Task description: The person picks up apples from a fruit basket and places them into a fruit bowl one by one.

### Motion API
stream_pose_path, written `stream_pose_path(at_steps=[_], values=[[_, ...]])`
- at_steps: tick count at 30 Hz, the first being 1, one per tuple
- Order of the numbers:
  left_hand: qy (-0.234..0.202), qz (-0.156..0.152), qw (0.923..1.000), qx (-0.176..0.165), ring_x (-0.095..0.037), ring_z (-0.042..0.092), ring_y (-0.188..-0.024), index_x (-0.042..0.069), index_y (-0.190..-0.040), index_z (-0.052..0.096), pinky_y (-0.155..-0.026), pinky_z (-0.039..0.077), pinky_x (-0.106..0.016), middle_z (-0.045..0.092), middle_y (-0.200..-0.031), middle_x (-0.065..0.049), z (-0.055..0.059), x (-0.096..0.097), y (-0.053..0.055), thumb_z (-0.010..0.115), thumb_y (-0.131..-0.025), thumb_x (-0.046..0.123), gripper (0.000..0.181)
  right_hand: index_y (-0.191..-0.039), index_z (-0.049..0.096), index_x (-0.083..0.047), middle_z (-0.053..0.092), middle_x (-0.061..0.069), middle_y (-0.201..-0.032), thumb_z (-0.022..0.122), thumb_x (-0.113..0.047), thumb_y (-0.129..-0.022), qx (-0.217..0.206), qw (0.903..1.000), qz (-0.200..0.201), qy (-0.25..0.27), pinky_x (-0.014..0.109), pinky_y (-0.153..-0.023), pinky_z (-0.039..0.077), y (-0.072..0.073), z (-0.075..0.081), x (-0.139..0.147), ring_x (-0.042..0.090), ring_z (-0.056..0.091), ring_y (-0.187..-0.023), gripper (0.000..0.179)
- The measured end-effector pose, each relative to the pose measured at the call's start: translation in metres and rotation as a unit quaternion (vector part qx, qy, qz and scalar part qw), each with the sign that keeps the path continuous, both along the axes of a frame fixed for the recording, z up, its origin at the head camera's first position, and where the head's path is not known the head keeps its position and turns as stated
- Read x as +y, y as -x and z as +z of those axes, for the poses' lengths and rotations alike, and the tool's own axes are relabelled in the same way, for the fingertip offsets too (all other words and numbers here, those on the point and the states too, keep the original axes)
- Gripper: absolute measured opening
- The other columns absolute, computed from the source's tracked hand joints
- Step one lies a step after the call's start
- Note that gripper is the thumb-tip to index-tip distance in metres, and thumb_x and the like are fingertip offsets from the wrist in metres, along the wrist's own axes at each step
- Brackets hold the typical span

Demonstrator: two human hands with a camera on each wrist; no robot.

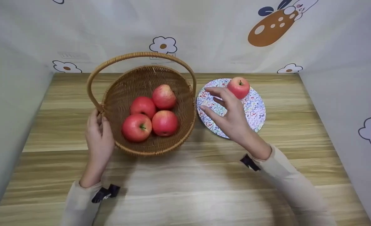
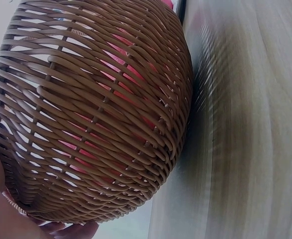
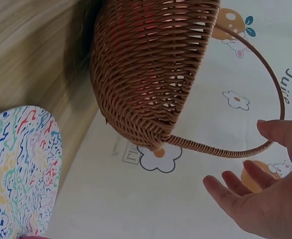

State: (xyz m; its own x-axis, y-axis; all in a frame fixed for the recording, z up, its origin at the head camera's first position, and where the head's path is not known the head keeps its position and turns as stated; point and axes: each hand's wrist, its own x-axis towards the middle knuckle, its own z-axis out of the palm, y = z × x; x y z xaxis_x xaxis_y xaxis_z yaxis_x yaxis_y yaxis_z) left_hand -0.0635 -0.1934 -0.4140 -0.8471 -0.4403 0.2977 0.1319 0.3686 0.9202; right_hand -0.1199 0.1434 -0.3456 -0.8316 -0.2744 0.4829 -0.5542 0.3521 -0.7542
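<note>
A brown wicker basket (image 1: 119, 91) with a tall arched handle (image 1: 132, 56) stands on the left, several red apples (image 1: 136, 127) lying inside it. My left hand (image 1: 99, 141) grips its left rim near the foot of the handle; up close in the left wrist view, the thumb and fingertips (image 2: 83, 230) curl about the rim. Over the patterned round plate (image 1: 256, 110) my right hand (image 1: 232, 116) hovers, fingers and thumb spread apart with nothing between them. One red apple (image 1: 238, 88) sits toward the plate's back edge, just beyond the right fingers.
The wooden tabletop (image 1: 179, 188) meets a pale printed backdrop (image 1: 204, 31) behind the basket and plate. Similar panels rise at the left (image 1: 9, 110) and right (image 1: 345, 94). The basket's right side is close beside the plate.
</note>
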Motion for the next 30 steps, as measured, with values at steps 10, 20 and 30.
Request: stream_pose_path(at_steps=[10, 20, 30], values=[[-0.005, 0.006, 1.0, 0.002, -0.044, 0.058, -0.13, -0.016, -0.145, 0.049, -0.096, 0.047, -0.011, 0.058, -0.138, -0.036, -0.001, -0.001, 0.0, 0.04, -0.103, -0.005, 0.045, -0.128, 0.066, 0.008, 0.068, 0.025, -0.128, 0.079, -0.005, -0.094, -0.021, 0.9986, 0.048, -0.003, 0.038, -0.106, 0.057, -0.004, -0.001, -0.023, 0.039, 0.066, -0.12, 0.039], [0.004, 0.003, 0.9999, -0.01, -0.043, 0.057, -0.132, -0.015, -0.146, 0.048, -0.101, 0.048, -0.016, 0.056, -0.139, -0.034, -0.001, -0.001, -0.001, 0.04, -0.105, -0.003, 0.044, -0.13, 0.066, 0.004, 0.068, 0.022, -0.128, 0.076, -0.01, -0.097, -0.06, 0.9952, 0.071, -0.032, 0.04, -0.103, 0.059, 0.005, -0.005, -0.046, 0.034, 0.067, -0.12, 0.037], [0.004, -0.003, 0.9999, -0.014, -0.043, 0.056, -0.132, -0.015, -0.147, 0.048, -0.096, 0.047, -0.013, 0.055, -0.139, -0.033, 0.0, -0.001, -0.002, 0.039, -0.105, -0.002, 0.044, -0.13, 0.062, 0.012, 0.064, 0.029, -0.131, 0.074, -0.007, -0.098, -0.083, 0.9895, 0.115, -0.028, 0.05, -0.106, 0.056, 0.01, -0.012, -0.068, 0.043, 0.065, -0.123, 0.038]])
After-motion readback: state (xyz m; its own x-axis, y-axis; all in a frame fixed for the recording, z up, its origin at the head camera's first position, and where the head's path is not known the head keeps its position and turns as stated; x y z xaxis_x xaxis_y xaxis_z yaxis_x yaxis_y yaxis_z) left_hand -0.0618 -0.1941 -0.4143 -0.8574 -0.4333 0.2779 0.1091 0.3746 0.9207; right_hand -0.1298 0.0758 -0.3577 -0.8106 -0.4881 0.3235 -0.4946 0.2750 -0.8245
